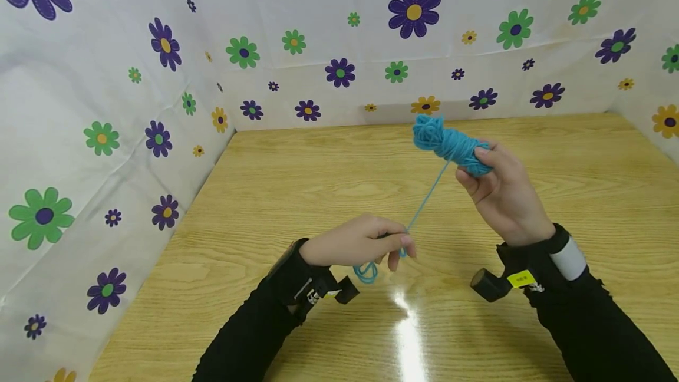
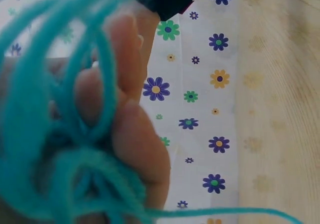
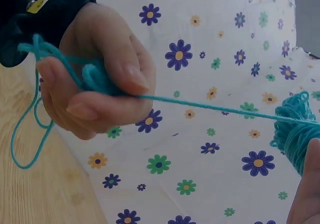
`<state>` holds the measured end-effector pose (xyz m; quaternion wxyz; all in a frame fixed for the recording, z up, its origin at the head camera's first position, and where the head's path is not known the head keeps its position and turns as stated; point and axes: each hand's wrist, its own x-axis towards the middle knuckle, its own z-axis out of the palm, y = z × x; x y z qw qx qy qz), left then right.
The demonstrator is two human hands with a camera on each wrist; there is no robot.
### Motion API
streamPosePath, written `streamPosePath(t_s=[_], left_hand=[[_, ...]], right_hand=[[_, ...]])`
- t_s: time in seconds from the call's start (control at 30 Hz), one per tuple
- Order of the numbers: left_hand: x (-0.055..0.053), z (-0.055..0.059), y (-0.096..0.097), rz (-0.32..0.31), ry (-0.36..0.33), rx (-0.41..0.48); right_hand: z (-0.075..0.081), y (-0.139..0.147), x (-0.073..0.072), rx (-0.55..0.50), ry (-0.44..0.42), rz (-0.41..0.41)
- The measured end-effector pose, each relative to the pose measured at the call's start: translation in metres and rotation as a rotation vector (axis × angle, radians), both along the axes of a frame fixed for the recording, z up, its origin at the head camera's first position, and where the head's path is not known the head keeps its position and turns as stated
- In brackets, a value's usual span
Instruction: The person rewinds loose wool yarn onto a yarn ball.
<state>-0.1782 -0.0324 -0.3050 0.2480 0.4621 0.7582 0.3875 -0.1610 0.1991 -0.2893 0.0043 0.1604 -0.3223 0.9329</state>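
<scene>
- Here's the right hand [image 1: 506, 199], raised over the tabletop [image 1: 297, 175], its grip pinching the near end of a blue yarn bundle [image 1: 451, 145] between thumb and fingers.
- And the bundle itself: held up in the air, tilted, its looped far end poking away from the person, the wrapped middle bare of fingers.
- Over to the left hand [image 1: 366, 243], lower and nearer the body: thumb and fingers pinch a gathering of loose loops [image 1: 366, 273], some hanging below the hand.
- Between the two, one strand [image 1: 428, 196] runs straight and looks taut; whether yarn is going onto the bundle or coming off it, I can't tell.
- To do this well, I'd say, hold that line gently firm: too slack and it may kink, too hard and the wraps could bite or slide off the end.
- The right grip looks well placed, leaving the middle free for the strand; pinching lightly should spare the bundle's shape.
- The left looks trickier: those loops cross one another in the left wrist view, so best let yarn slip through one turn at a time, lest they snarl.
</scene>
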Motion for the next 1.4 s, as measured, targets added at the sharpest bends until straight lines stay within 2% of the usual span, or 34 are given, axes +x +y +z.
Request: streamPosePath(t_s=[0.13, 0.27, 0.47, 0.67, 0.77, 0.83, 0.97, 1.1, 1.23, 1.4], left_hand=[[-0.012, -0.004, -0.003, -0.024, -0.081, 0.048], [-0.023, -0.008, -0.008, -0.026, -0.219, 0.099], [-0.032, -0.01, -0.013, 0.033, -0.41, 0.202], [-0.034, -0.009, -0.014, 0.118, -0.614, 0.353], [-0.034, -0.007, -0.015, 0.148, -0.725, 0.424], [-0.033, -0.005, -0.015, 0.145, -0.783, 0.466], [-0.03, -0.002, -0.016, 0.108, -0.876, 0.538], [-0.028, 0.002, -0.018, 0.05, -0.969, 0.594], [-0.025, 0.007, -0.02, 0.011, -1.001, 0.621], [-0.021, 0.012, -0.022, 0.004, -0.951, 0.627]], right_hand=[[0.0, 0.002, 0.0, -0.084, -0.001, 0.099], [0.0, 0.004, 0.001, -0.16, -0.035, 0.195], [-0.001, 0.005, 0.0, -0.206, -0.013, 0.309], [-0.002, 0.006, -0.003, -0.158, 0.08, 0.426], [-0.003, 0.006, -0.005, -0.068, 0.157, 0.502], [-0.004, 0.006, -0.006, 0.009, 0.218, 0.54], [-0.007, 0.007, -0.008, 0.206, 0.325, 0.574], [-0.009, 0.009, -0.009, 0.408, 0.386, 0.585], [-0.008, 0.008, -0.006, 0.627, 0.41, 0.537], [-0.007, 0.004, -0.003, 0.87, 0.366, 0.402]])
